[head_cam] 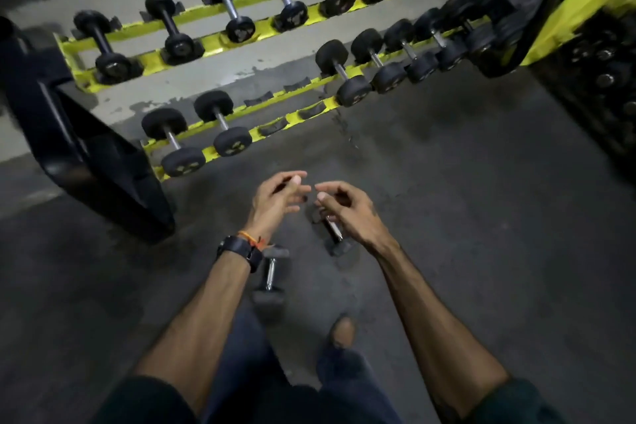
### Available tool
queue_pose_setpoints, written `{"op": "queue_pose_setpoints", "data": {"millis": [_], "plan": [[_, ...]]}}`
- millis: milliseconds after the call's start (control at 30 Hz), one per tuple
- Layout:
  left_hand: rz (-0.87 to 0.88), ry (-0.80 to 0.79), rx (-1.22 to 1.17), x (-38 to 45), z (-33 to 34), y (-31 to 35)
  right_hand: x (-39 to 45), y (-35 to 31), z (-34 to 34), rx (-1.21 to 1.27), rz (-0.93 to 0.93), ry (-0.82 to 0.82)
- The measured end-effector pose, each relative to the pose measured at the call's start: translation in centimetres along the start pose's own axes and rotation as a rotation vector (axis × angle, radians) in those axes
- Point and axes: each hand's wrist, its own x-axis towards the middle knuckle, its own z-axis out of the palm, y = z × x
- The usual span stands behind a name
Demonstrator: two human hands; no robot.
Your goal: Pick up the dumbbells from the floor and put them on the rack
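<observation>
Two small black dumbbells with chrome handles lie on the dark floor. The left dumbbell (270, 277) lies just below my left wrist. The right dumbbell (334, 232) is partly hidden under my right hand. My left hand (278, 198) and my right hand (339, 208) hover above them, fingers apart, holding nothing. The yellow rack (272, 132) stands ahead with several black dumbbells on its tiers. Its lower tier has bare black cradles (311, 110) in the middle.
The rack's black side frame (93, 162) juts out on the left. A black and yellow machine (537, 3) stands at the upper right, with stacked weights beside it. My foot (342, 332) is on the floor below the dumbbells.
</observation>
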Motion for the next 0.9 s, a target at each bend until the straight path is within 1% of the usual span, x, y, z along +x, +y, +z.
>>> {"op": "queue_pose_setpoints", "data": {"millis": [67, 200, 333, 500, 700, 800, 900], "plan": [[-0.012, 0.036, -0.014, -1.1, 2.3, -0.4, 0.5, 0.3, -2.9, 0.004, 0.015, -0.049], [-0.063, 0.112, -0.038, -1.0, 4.7, -1.9, 3.0, 2.1, -7.1, 0.008, 0.068, -0.041], [-0.115, 0.202, -0.085, 1.1, 6.4, -3.6, 5.7, 5.4, -8.4, -0.076, 0.154, -0.114], [-0.137, 0.237, -0.181, 7.2, 7.8, -5.3, 10.2, 7.6, -9.2, -0.176, 0.225, -0.186], [-0.174, 0.303, -0.263, 16.0, 9.1, -9.1, 19.5, 12.2, -8.9, -0.27, 0.321, -0.259], [-0.192, 0.338, -0.278, 20.0, 9.4, -12.5, 24.7, 16.7, -8.2, -0.304, 0.39, -0.284], [-0.208, 0.384, -0.288, 25.2, 9.9, -18.8, 31.0, 25.2, -7.0, -0.354, 0.489, -0.338]]}}
